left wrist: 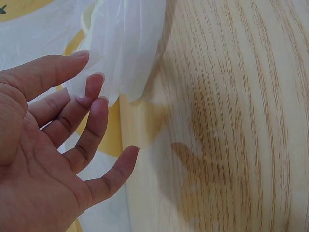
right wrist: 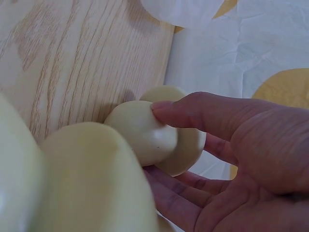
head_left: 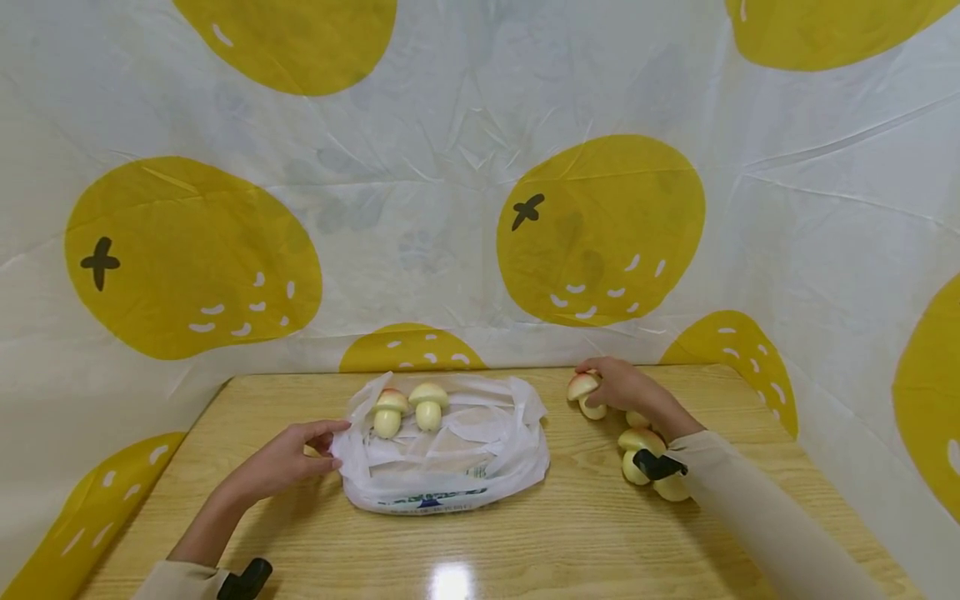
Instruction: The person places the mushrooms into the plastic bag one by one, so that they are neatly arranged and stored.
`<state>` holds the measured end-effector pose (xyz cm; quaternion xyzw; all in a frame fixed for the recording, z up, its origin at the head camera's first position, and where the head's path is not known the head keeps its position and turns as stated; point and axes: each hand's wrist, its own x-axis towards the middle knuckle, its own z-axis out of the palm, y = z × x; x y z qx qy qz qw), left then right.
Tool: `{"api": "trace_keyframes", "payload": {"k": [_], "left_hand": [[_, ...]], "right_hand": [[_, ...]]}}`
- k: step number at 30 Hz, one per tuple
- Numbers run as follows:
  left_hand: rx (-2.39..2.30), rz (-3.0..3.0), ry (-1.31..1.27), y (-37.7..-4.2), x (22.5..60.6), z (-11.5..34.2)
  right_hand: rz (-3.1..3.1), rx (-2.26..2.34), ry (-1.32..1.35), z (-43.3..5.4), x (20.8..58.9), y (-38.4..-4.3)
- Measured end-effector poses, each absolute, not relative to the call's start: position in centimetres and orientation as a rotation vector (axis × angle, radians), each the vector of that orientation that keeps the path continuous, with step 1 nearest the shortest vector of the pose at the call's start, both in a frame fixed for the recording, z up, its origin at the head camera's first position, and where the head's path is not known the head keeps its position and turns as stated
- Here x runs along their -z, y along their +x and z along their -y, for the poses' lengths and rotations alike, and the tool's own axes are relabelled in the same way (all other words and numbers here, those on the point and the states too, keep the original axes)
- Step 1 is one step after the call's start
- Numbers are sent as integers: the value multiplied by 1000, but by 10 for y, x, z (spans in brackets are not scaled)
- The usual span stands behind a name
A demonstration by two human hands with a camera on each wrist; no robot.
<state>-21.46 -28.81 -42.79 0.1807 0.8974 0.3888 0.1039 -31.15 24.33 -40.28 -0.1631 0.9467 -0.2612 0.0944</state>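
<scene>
A white plastic bag (head_left: pixel 480 492) lies spread open on the table, with two toy mushrooms (head_left: pixel 428 406) at its left part. My left hand (head_left: pixel 296 454) pinches the bag's left edge; the left wrist view shows thumb and index finger at the thin plastic (left wrist: pixel 128 43), the other fingers loosely bent. Right of the bag, my right hand (head_left: pixel 626 387) grips a toy mushroom (head_left: pixel 582 387) with a reddish cap. In the right wrist view the thumb presses its pale stem (right wrist: pixel 140 130), with fingers beneath. More toy mushrooms (head_left: pixel 637 442) lie under and beside my right wrist, partly hidden.
The light wooden table (head_left: pixel 510 550) ends at a white sheet (head_left: pixel 420 250) printed with yellow fruit, which hangs behind and at both sides. Pale mushrooms (right wrist: pixel 91 179) fill the near left of the right wrist view.
</scene>
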Motion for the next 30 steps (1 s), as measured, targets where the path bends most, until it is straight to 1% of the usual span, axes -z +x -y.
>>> {"api": "trace_keyframes", "payload": {"k": [14,20,30], "left_hand": [[-1168,-2640,507,-213,426,288],[-1172,-2637,507,-213,426,288],[-1158,-2646,552,-215,426,287]], "right_hand": [[-2714,985,-448,-247,408,-316],[-2595,1160,-389,-244,402,-314],[-2503,1334,-388,-237,390,-310]]}}
